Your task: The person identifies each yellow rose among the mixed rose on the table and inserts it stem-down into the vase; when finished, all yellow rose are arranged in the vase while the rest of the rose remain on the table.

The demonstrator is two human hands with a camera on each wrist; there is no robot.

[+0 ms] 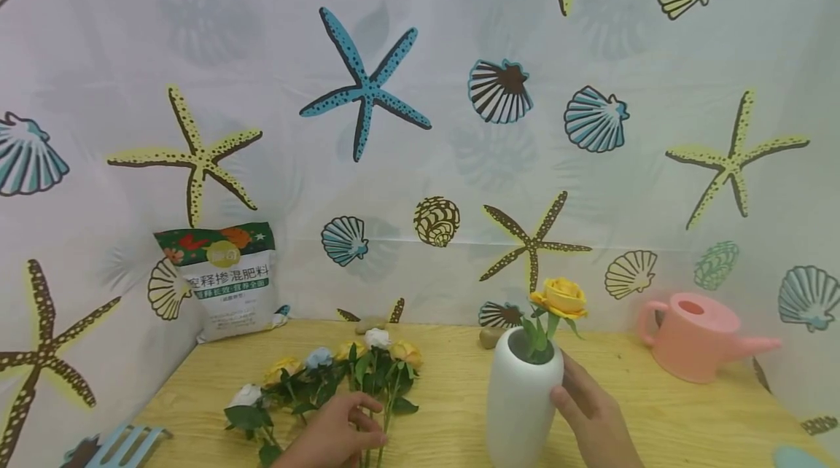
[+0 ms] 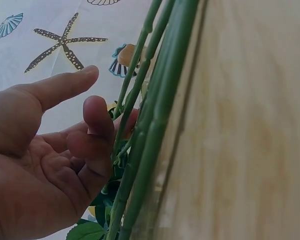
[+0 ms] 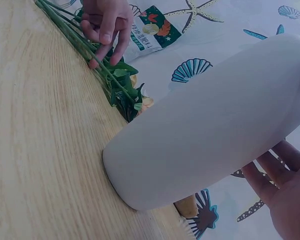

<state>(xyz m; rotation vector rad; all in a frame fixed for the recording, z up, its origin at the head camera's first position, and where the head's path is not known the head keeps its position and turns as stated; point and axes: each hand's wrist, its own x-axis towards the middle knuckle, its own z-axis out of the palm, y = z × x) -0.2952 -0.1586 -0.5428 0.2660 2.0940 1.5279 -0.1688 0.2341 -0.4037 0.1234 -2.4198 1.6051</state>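
A white vase point(image 1: 521, 410) stands upright on the table with one yellow rose point(image 1: 559, 299) in its mouth. My right hand point(image 1: 596, 410) holds the vase from its right side, thumb toward me and fingers around the back; the right wrist view shows those fingers point(image 3: 277, 167) against the white wall. To the left lie several artificial roses, including a blue rose point(image 1: 319, 358) and a white rose point(image 1: 377, 338). Over their green stems point(image 2: 155, 115) hovers my left hand point(image 1: 344, 428), its thumb apart and its fingers loosely bent beside the stems. Whether they touch is unclear.
A pink watering can point(image 1: 697, 337) sits at the back right. Against the shell-patterned curtain leans a fertilizer bag point(image 1: 232, 286) at the back left. A light blue rake head point(image 1: 125, 446) is at the front left. A brown stone point(image 1: 489, 337) lies behind the vase.
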